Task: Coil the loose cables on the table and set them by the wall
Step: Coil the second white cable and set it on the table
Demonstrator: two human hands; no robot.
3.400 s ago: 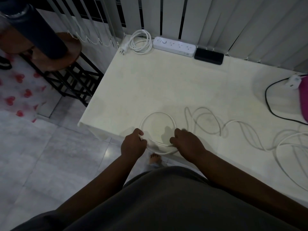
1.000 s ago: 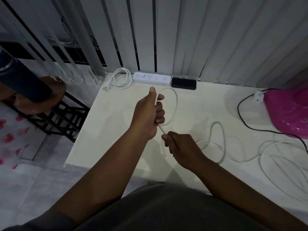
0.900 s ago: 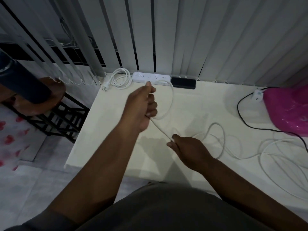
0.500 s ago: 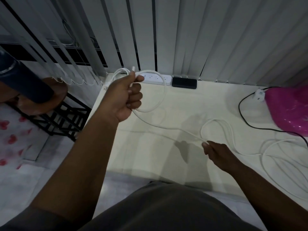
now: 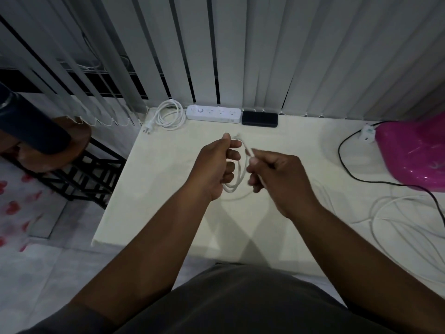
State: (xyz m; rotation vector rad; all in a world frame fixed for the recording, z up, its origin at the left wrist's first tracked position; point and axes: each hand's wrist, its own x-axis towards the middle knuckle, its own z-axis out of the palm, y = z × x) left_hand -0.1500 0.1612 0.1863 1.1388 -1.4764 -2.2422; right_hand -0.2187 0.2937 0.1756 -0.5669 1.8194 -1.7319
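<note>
My left hand (image 5: 216,165) is raised over the cream table (image 5: 149,189) and grips a small coil of white cable (image 5: 237,182) that hangs below its fingers. Just to its right, my right hand (image 5: 277,179) pinches the same cable near the coil. The rest of this white cable trails right and lies in loose loops (image 5: 395,220) on the table's right side. A finished white coil (image 5: 169,114) with its plug lies by the blinds at the back left, beside a white power strip (image 5: 214,113).
A black flat device (image 5: 259,118) sits next to the power strip. A pink plastic object (image 5: 411,155) stands at the right with a black cable (image 5: 354,174) and a white charger (image 5: 367,135). A black rack and wooden stool (image 5: 57,150) stand left of the table.
My right hand has come up from the table's right part to meet my left hand. My left hand has shifted right, and another loop has joined the coil in it.
</note>
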